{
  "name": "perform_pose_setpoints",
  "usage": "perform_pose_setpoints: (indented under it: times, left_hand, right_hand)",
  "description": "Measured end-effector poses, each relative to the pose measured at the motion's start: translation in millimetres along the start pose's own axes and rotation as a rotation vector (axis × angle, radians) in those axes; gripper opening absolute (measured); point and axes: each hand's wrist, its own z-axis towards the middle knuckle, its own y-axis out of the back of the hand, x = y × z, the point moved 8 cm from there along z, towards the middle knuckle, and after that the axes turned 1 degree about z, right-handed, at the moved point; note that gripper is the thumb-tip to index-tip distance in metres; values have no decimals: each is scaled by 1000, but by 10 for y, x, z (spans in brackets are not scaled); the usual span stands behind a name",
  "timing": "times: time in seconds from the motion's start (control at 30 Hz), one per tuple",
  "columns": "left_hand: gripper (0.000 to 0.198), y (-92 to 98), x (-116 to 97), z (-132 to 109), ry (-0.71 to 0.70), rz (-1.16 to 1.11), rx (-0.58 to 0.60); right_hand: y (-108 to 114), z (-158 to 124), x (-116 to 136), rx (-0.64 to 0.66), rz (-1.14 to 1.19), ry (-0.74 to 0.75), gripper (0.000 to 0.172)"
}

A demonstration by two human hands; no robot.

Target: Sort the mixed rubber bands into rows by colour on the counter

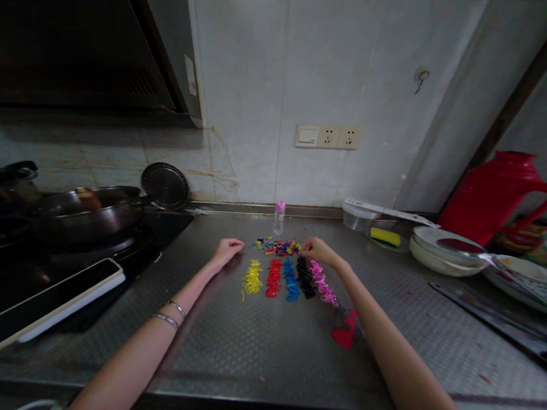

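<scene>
Kitchen, as shown by: dark slatted range hood point(79, 35); black flat stovetop point(171, 224) bearing round, dark metal pan point(89, 223); pale grey tiled wall point(254, 72); grey textured metal tabletop point(226, 351); round white dishes point(442, 260); red handled jug point(484, 201).

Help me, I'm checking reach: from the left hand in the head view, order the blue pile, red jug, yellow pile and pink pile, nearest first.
1. Yellow pile, right of the left hand.
2. Blue pile, mid-row.
3. Pink pile, row's right end.
4. Red jug, far right.
</scene>
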Motion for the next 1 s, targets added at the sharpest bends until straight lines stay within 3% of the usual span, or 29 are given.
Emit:
perform_pose_setpoints:
  times: [0.17,0.4,0.6,0.8,1.0]
  left_hand:
    - [19,2,-12,-5,-5,8,-4]
    - [20,-12,-53,-33,-28,28,-4]
    - [21,-26,-200,95,-85,89,38]
    - [18,-264,-383,234,-201,246,203]
    - [17,-395,-447,209,-268,424,195]
  right_hand:
    - [33,-54,-84,-48,2,-47,19]
    - [158,-100,-225,-206,-14,-59,31]
    - [165,-133,-289,-240,-62,-90,32]
    - [176,-176,-277,-252,-136,-115,32]
    - [170,-207,-236,-250,-159,-122,32]
